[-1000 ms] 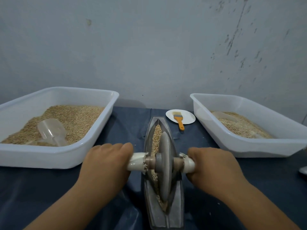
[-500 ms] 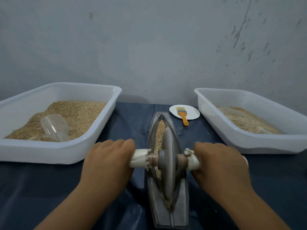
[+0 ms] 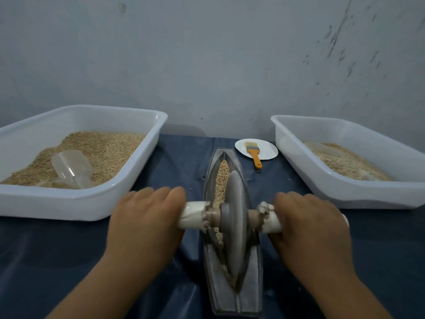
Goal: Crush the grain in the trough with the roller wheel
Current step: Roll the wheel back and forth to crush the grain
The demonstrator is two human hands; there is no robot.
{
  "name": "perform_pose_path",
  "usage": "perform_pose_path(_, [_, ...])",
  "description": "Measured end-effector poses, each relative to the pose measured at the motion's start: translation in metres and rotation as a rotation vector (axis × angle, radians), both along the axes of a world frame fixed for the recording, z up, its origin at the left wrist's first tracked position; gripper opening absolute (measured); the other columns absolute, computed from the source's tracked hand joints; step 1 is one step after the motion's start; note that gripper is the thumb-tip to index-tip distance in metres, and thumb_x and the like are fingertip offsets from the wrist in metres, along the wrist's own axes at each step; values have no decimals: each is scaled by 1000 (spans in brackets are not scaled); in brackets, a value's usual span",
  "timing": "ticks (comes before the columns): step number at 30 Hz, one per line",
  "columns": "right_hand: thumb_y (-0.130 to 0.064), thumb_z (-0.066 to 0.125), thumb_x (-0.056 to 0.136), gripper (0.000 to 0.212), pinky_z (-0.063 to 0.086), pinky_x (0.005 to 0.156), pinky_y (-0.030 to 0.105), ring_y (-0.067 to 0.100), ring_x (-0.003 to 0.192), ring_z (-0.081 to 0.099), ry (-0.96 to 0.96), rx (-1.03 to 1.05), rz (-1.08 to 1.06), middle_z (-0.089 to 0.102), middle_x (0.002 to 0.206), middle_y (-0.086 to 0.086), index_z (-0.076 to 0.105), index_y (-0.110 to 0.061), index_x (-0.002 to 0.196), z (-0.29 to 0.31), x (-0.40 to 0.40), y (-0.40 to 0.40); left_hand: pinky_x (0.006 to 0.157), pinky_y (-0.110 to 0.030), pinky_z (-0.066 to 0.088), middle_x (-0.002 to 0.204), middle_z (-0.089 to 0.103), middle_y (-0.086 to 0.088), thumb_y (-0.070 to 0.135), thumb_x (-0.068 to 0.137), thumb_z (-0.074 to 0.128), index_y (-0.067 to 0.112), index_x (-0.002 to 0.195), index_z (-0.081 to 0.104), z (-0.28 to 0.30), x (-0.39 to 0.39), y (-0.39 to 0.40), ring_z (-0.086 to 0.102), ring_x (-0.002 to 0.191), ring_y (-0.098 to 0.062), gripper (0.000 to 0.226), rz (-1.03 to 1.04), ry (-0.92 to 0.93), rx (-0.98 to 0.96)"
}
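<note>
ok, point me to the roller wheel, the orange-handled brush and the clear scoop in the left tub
roller wheel point(image 3: 234, 224): head view, on the grey disc's face just above the axle.
orange-handled brush point(image 3: 255, 157): head view, on the orange handle.
clear scoop point(image 3: 70, 165): head view, on the scoop's transparent bowl.

A trough point(image 3: 232, 293) lies lengthwise at the table's point(image 3: 379, 261) centre, grain point(image 3: 222, 176) inside it and a roller wheel point(image 3: 233, 222) standing in it. A tub point(image 3: 76, 203) with a scoop point(image 3: 71, 169) sits left, another tub point(image 3: 345, 192) right. Behind the trough, a brush point(image 3: 254, 154) rests on a plate point(image 3: 266, 149).
</note>
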State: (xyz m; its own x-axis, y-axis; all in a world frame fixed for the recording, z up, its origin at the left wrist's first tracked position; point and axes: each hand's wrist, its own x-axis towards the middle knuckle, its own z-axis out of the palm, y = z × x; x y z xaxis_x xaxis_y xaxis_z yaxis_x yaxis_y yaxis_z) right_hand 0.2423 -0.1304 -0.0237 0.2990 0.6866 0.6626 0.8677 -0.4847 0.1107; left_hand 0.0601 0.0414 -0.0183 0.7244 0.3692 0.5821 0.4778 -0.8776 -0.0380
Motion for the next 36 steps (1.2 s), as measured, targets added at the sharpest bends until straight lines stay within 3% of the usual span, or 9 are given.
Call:
perform_pose_path(4, [-21, 79, 62, 40, 21, 54, 30, 21, 53, 34, 78, -132, -50, 35, 57, -7, 39, -23, 64, 11, 14, 19, 46, -28, 25, 50, 46, 0, 14, 56, 80, 17, 61, 45, 2, 15, 11, 42, 43, -24, 35, 41, 50, -1])
perform_pose_path(8, [-32, 68, 79, 27, 24, 58, 32, 19, 65, 43, 205, -200, -133, 36, 64, -9, 42, -27, 73, 12, 21, 32, 50, -31, 32, 54, 50, -1, 18, 68, 73, 20, 63, 41, 9, 35, 17, 47, 49, -26, 33, 72, 57, 24])
perform_pose_path(12, [-21, 80, 58, 48, 20, 57, 31, 19, 57, 31, 129, -82, -79, 30, 63, -9, 33, -26, 70, 6, 1, 9, 48, -28, 23, 50, 45, 0, 13, 57, 77, 17, 61, 44, 7, 13, 5, 40, 44, -24, 33, 30, 7, 13])
perform_pose_path(14, [-22, 75, 53, 48, 19, 61, 31, 17, 61, 28, 85, -5, -10, 31, 67, -11, 32, -29, 74, 5, -7, -3, 48, -27, 17, 51, 40, 3, 18, 59, 71, 19, 62, 41, -1, -2, -3, 36, 44, -21, 30, 40, -17, 6])
perform_pose_path(18, [-21, 75, 55, 38, 24, 61, 31, 18, 61, 38, 88, -67, -8, 40, 66, -9, 41, -26, 73, 13, 0, 8, 46, -26, 20, 50, 41, 3, 19, 59, 71, 18, 61, 41, -7, -3, 5, 38, 43, -22, 30, 43, -8, -30])
perform_pose_path(23, [-26, 66, 79, 32, 24, 68, 31, 16, 73, 35, 226, -231, -129, 34, 73, -10, 35, -30, 78, 20, 19, 39, 54, -32, 37, 64, 54, 1, 26, 75, 68, 20, 72, 45, 4, 33, 22, 52, 60, -24, 24, 128, 74, -42])
perform_pose_path(27, [-18, 76, 63, 41, 24, 63, 32, 18, 64, 36, 168, -110, -106, 35, 67, -10, 37, -27, 73, 15, -2, 21, 47, -29, 30, 53, 49, 1, 17, 62, 76, 17, 64, 47, 0, 16, 12, 46, 47, -23, 30, 71, 35, -78])
perform_pose_path(31, [-22, 69, 62, 32, 20, 65, 32, 19, 65, 36, 71, 48, -5, 40, 69, -8, 41, -27, 76, 8, -13, 1, 44, -25, 20, 49, 40, 5, 17, 49, 79, 20, 60, 40, -10, -9, -1, 38, 40, -21, 41, 34, -5, -76])
perform_pose_path(36, [-15, 72, 70, 32, 25, 63, 32, 18, 65, 38, 152, -139, -101, 40, 68, -9, 42, -25, 72, 17, 9, 31, 45, -28, 31, 54, 49, 3, 20, 60, 78, 19, 65, 47, -2, 12, 14, 47, 46, -23, 32, 62, 31, -61])
